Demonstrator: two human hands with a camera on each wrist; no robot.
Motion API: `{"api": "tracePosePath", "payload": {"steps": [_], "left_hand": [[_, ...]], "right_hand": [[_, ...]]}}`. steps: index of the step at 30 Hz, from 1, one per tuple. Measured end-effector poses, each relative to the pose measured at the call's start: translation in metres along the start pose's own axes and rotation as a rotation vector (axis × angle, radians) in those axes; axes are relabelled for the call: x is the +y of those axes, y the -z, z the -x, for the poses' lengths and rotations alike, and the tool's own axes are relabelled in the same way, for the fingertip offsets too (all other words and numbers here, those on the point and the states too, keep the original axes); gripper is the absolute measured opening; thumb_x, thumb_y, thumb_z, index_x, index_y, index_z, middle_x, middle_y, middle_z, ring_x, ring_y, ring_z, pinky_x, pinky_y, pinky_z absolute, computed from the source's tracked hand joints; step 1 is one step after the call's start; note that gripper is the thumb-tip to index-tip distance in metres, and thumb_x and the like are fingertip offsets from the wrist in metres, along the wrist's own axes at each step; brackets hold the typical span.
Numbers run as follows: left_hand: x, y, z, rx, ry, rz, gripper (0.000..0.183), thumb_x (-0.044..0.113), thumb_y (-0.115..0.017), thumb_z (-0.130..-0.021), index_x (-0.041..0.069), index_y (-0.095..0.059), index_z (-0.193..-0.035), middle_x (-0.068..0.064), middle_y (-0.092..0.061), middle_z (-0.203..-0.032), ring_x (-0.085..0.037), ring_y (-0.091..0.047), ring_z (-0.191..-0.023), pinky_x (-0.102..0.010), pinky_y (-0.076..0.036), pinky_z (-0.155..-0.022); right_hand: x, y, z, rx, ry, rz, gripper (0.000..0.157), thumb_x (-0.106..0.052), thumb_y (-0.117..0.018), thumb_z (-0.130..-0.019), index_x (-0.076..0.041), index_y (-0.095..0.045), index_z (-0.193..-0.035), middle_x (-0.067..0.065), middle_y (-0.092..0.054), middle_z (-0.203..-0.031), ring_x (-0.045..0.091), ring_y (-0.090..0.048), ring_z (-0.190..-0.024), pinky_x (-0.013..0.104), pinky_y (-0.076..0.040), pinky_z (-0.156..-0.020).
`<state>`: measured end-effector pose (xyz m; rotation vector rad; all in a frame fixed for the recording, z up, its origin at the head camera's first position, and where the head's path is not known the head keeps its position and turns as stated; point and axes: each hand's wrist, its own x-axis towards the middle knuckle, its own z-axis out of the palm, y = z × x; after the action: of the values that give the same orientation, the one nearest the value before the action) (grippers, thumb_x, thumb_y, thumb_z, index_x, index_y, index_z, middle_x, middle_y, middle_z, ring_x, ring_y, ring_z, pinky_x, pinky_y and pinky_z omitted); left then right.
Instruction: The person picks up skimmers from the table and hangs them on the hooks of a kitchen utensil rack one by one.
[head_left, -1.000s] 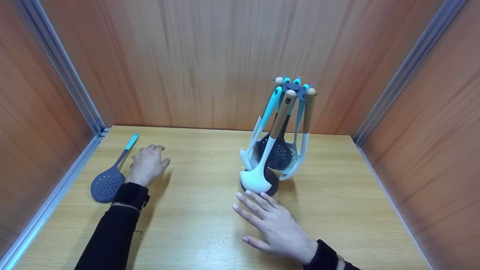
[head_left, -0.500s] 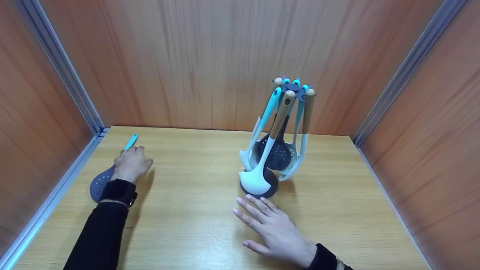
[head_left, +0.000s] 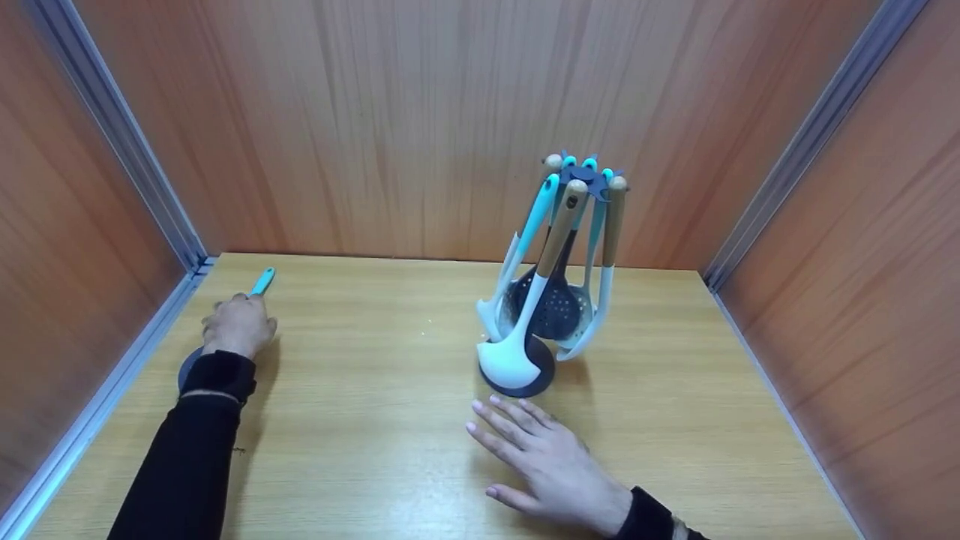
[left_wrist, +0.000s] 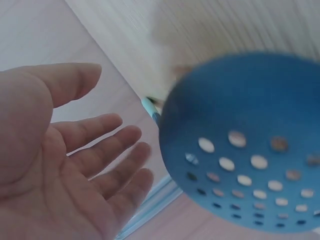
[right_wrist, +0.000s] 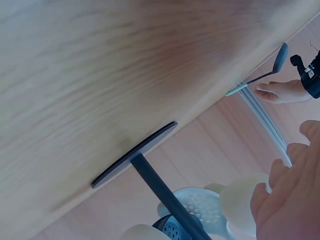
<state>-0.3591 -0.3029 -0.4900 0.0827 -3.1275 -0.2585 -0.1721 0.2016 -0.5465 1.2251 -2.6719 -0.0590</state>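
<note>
A dark slotted skimmer (head_left: 263, 280) with a turquoise handle end lies on the table's left side. My left hand (head_left: 238, 326) is over its shaft and hides most of it. In the left wrist view the fingers are loosely bent and apart from the perforated skimmer head (left_wrist: 240, 95). My right hand (head_left: 551, 465) is spread palm down at the front, just short of the utensil stand's round base (head_left: 544, 375). On that stand hang several utensils, among them a white ladle (head_left: 508, 364) with a wooden handle and a dark skimmer (head_left: 559, 309).
Wooden panels (head_left: 450, 135) with metal edge strips (head_left: 135, 150) enclose the table (head_left: 375, 390) at the back and both sides. The tall stand's dark top hub (head_left: 585, 178) sits right of centre, its utensils hanging outward.
My left hand has moved left, from beside the skimmer to over its shaft, covering most of it. The skimmer stays in place. My right hand has barely shifted.
</note>
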Motion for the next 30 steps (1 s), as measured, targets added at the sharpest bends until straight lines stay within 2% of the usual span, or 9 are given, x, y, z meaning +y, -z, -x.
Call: {"api": "tracePosePath", "payload": {"steps": [6,11,15,20,25,30], "left_hand": [[-0.01,0.005,0.001,-0.042,0.034,0.037,0.034,0.008,-0.054,-0.106,-0.023,-0.057,-0.12,-0.046,-0.062,-0.115,-0.067,-0.064,-0.103,-0.074,-0.059,-0.083],[-0.019,0.006,0.0,-0.118,0.074,0.051,0.033,0.007,-0.05,-0.108,-0.022,-0.059,-0.121,-0.049,-0.064,-0.121,-0.068,-0.066,-0.11,-0.073,-0.061,-0.087],[-0.025,0.007,-0.001,-0.154,0.08,0.046,0.032,0.003,-0.046,-0.107,-0.021,-0.059,-0.123,-0.05,-0.065,-0.125,-0.067,-0.068,-0.114,-0.075,-0.062,-0.09],[-0.031,0.008,-0.002,-0.14,0.064,0.038,0.026,-0.003,-0.045,-0.105,-0.02,-0.058,-0.12,-0.047,-0.066,-0.122,-0.064,-0.07,-0.109,-0.072,-0.063,-0.085],[-0.033,0.01,-0.002,-0.118,0.051,0.049,0.021,-0.004,-0.047,-0.103,-0.017,-0.059,-0.113,-0.045,-0.067,-0.118,-0.063,-0.071,-0.105,-0.069,-0.063,-0.08],[-0.031,0.012,0.001,-0.094,0.031,0.06,0.016,-0.006,-0.049,-0.101,-0.016,-0.06,-0.107,-0.045,-0.068,-0.114,-0.063,-0.071,-0.102,-0.071,-0.063,-0.08]], "right_hand": [[0.0,-0.001,0.0,0.055,0.009,0.047,0.089,-0.072,-0.051,-0.111,-0.031,-0.016,-0.182,-0.004,-0.012,-0.192,0.021,-0.026,-0.176,0.048,-0.04,-0.138],[0.001,0.0,0.0,0.041,0.001,0.028,0.089,-0.071,-0.052,-0.111,-0.032,-0.015,-0.182,-0.005,-0.01,-0.192,0.021,-0.026,-0.176,0.049,-0.04,-0.138],[0.002,0.001,0.0,0.037,-0.004,0.022,0.089,-0.071,-0.054,-0.111,-0.031,-0.018,-0.181,-0.004,-0.012,-0.192,0.022,-0.026,-0.176,0.05,-0.04,-0.137],[0.002,0.003,0.0,0.015,-0.012,0.011,0.087,-0.071,-0.052,-0.111,-0.03,-0.021,-0.181,-0.004,-0.012,-0.192,0.023,-0.028,-0.176,0.051,-0.041,-0.137],[0.003,0.006,-0.001,-0.008,-0.023,-0.007,0.089,-0.071,-0.052,-0.111,-0.031,-0.015,-0.182,-0.004,-0.012,-0.192,0.024,-0.028,-0.176,0.053,-0.041,-0.137],[0.003,0.006,-0.001,-0.014,-0.032,-0.014,0.089,-0.07,-0.053,-0.111,-0.032,-0.013,-0.182,-0.004,-0.013,-0.192,0.024,-0.027,-0.176,0.053,-0.041,-0.137]]}}
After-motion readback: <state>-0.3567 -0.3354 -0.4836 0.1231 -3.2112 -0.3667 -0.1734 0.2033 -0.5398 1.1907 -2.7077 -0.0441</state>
